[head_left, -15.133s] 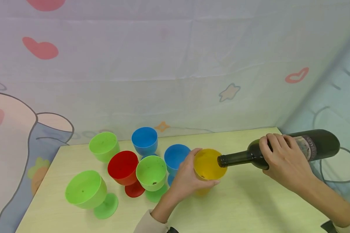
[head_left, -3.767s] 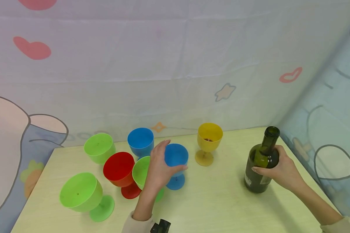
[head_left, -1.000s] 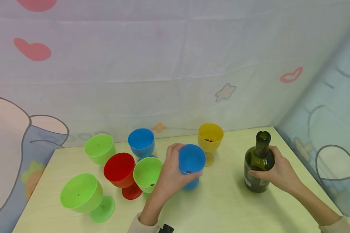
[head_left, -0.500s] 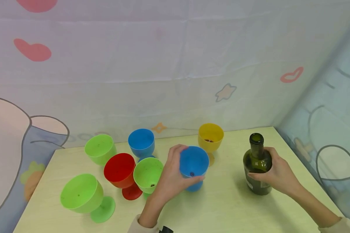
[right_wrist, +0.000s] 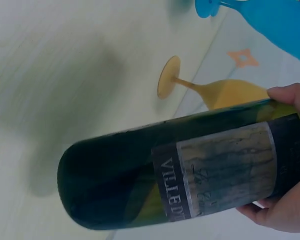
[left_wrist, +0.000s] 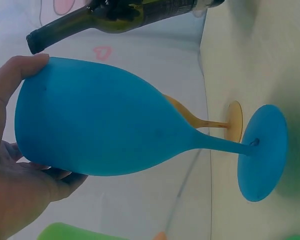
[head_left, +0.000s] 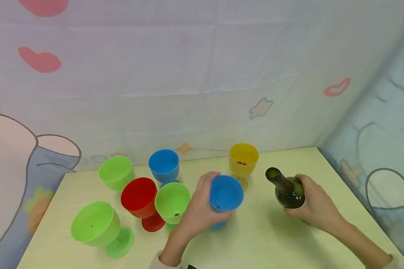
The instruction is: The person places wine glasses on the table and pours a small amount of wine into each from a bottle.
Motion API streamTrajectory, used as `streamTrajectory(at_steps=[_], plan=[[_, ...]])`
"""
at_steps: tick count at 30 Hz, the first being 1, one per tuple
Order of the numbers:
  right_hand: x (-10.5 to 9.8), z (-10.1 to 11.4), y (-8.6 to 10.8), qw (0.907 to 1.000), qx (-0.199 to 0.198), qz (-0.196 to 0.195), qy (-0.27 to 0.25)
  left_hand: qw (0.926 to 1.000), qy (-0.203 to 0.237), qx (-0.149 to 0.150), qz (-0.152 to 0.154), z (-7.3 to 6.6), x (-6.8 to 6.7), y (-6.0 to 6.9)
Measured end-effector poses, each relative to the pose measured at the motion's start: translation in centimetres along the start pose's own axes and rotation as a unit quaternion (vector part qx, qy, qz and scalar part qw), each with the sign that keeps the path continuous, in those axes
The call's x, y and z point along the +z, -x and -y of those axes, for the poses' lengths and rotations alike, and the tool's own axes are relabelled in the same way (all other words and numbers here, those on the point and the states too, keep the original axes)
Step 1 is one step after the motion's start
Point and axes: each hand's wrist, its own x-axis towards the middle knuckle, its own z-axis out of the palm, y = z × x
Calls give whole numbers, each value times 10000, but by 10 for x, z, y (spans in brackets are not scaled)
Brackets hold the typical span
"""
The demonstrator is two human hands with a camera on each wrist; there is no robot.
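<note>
My left hand [head_left: 200,211] grips a blue goblet [head_left: 226,196] by its bowl, thumb on the near side and fingers behind. A small dark spot shows inside the bowl. In the left wrist view the goblet's stem and round foot [left_wrist: 262,152] stand near the tabletop; whether they touch it I cannot tell. My right hand [head_left: 314,205] holds a dark green wine bottle [head_left: 290,194] round its body. The bottle tilts, its mouth [head_left: 273,173] pointing left toward the blue goblet but apart from it. The right wrist view shows its label [right_wrist: 225,170] and its base off the table.
Behind the blue goblet stands a yellow goblet [head_left: 244,158] with something dark inside. At left stand a red goblet [head_left: 139,200], another blue goblet [head_left: 164,164] and several green goblets [head_left: 95,224]. The pale table [head_left: 256,246] meets a printed cloth backdrop [head_left: 202,74].
Earlier the bottle was tipped into the yellow goblet, which now stands at the back. My left hand took the blue goblet and moved it right. The bottle went from upright to tilted left.
</note>
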Motion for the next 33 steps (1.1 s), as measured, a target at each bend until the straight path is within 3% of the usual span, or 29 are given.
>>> streamTrajectory(at_steps=[5, 10, 25, 33], plan=[[2, 5, 2, 9971, -349, -315, 601, 10000, -50, -22, 43, 0, 0, 1], [5, 5, 2, 9877, -894, -675, 1093, 9999, -29, -122, 41, -1, 1, 1], [4, 12, 4, 9682, -1298, -557, 2064, 9997, -88, -203, 85, 3, 2, 2], [3, 14, 3, 9530, -1661, -729, 2428, 9998, -55, -168, 95, 5, 4, 3]])
